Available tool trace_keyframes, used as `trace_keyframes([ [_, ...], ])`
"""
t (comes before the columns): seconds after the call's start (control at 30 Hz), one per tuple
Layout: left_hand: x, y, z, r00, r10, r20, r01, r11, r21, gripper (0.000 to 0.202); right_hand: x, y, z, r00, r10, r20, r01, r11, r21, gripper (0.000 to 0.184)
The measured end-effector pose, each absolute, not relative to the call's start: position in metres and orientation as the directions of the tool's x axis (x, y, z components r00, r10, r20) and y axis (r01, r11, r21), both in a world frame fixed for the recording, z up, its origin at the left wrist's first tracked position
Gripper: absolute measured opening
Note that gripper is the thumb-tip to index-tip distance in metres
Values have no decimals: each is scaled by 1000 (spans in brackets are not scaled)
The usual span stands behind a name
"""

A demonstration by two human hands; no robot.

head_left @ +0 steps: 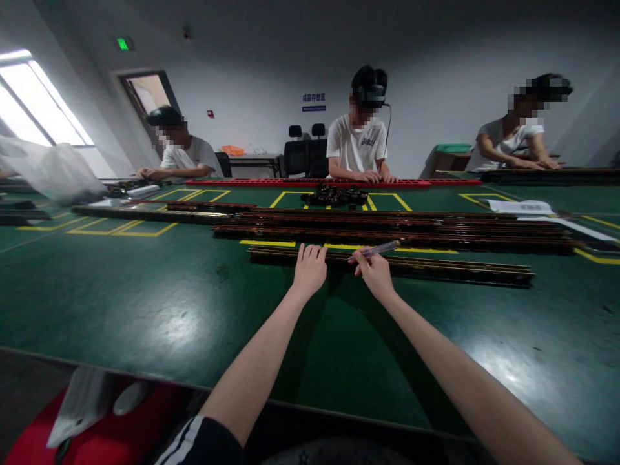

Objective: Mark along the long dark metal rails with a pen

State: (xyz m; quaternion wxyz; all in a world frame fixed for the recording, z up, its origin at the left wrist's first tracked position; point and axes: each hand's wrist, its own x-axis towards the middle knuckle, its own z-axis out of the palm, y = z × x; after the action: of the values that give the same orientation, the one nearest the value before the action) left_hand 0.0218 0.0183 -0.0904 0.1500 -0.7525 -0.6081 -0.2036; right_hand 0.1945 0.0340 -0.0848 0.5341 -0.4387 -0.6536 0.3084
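Note:
My right hand (378, 274) is closed round a slim, clear-looking pen (386, 248), whose upper end points right. The pen's tip is over a long dark strip (460, 270) with brass-coloured edges, lying crosswise in front of me. On the same strip, left of the pen, my left hand (310, 271) rests with its fingers stretched out over the top. Just beyond lies a bundle of similar long dark strips (436, 236), side by side. Details on the strip under my hands are too small to make out.
The green table (145, 290) has yellow outlines. Farther back lie a heap of small black parts (334, 195) and a long red tray (271, 183). A plastic bag (68, 174) is at left, white papers (520, 206) at right. Three people work across the table.

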Motion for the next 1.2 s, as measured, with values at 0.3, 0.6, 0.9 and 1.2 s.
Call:
trace_keyframes([
  [0.3,21,19,-89,128,871,474,983,-176,59,41,194,34,-85,-65,894,444,250,445,-860,56],
  [0.6,21,18,-88,135,865,482,981,-186,57,43,193,34,-85,-1,901,435,203,426,-882,59],
  [0.9,19,18,-88,148,875,460,974,-210,88,42,194,33,-84,52,903,426,211,407,-889,61],
  [1.2,19,17,-86,135,877,462,973,-205,105,42,196,30,-81,15,893,449,277,428,-860,54],
])
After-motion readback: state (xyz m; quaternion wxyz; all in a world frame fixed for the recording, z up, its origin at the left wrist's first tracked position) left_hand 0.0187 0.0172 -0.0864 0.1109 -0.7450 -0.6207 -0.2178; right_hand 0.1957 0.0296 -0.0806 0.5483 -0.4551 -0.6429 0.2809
